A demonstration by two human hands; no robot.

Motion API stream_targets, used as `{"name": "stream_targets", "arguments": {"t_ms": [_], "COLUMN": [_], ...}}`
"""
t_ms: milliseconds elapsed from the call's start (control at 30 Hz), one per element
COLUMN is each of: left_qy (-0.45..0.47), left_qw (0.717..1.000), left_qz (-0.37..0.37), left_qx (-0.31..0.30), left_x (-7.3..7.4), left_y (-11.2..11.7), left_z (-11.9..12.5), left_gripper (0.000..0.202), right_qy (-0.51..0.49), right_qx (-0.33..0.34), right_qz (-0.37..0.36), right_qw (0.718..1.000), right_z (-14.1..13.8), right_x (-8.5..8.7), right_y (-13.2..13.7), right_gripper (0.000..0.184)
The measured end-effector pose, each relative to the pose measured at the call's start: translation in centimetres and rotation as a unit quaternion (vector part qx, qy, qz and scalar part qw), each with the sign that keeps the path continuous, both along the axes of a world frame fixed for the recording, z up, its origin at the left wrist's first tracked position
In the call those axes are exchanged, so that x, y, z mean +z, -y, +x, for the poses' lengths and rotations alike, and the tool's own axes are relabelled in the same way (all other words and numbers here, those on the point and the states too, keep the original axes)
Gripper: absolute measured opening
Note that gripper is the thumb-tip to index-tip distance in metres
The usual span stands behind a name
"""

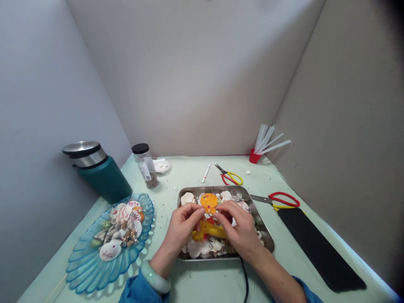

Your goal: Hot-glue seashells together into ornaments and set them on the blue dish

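Note:
My left hand (184,223) and my right hand (238,225) meet over the metal tray (265,235), fingertips pinched together at the lower edge of an orange scallop shell (208,201). Small red and dark dots show on the shell's face. Just below the fingers lies a yellow tool (213,230), probably a glue gun, partly hidden by my hands; a black cord (245,280) runs from the tray toward me. White and speckled seashells (194,248) fill the tray around it.
On the left are a blue shell-shaped dish (85,269) of seashells, a green bottle (105,176) and a black-lidded jar (145,166). Behind the tray lie a white marker (206,173) and small scissors (232,176). Rightward are larger scissors (284,200), a black slab (318,248) and glue sticks (267,139) in a red cup (255,156).

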State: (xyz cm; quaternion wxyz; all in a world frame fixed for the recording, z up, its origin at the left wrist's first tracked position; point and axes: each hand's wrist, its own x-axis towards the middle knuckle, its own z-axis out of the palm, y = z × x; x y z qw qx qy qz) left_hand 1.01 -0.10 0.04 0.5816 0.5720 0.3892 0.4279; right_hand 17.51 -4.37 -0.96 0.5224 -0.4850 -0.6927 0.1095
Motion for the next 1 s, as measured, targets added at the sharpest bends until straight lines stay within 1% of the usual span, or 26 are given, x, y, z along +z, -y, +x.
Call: {"name": "stream_targets", "arguments": {"t_ms": [333, 567, 667, 733, 833, 1000], "left_qy": [-0.035, -0.058, -0.053, -0.041, -0.029, -0.043], "left_qw": [0.999, 0.997, 0.998, 0.999, 0.999, 0.999], "left_qz": [0.028, 0.039, 0.035, 0.029, 0.02, 0.0], "left_qx": [-0.012, -0.008, -0.008, -0.011, -0.012, -0.008], "left_x": [0.23, 0.0, 0.06, 0.13, 0.08, -0.66], "left_y": [0.23, 0.25, 0.25, 0.2, 0.06, 0.14], "left_z": [0.04, -0.05, -0.05, -0.04, -0.01, 0.12], "left_gripper": [0.028, 0.032, 0.032, 0.032, 0.032, 0.036], "right_qy": [0.025, 0.076, 0.067, 0.058, 0.068, 0.07], "right_qx": [-0.016, -0.065, -0.075, -0.074, -0.058, -0.035], "right_qz": [0.0, 0.035, 0.045, 0.052, 0.068, 0.085], "right_qw": [1.0, 0.994, 0.994, 0.994, 0.994, 0.993], "right_z": [-0.1, -0.26, -0.3, -0.28, -0.18, 0.0], "right_x": [-0.15, -0.25, -0.21, -0.19, -0.19, -0.22], "right_y": [0.21, 0.27, 0.34, 0.35, 0.32, 0.49], "right_gripper": [0.006, 0.011, 0.008, 0.006, 0.011, 0.013]}}
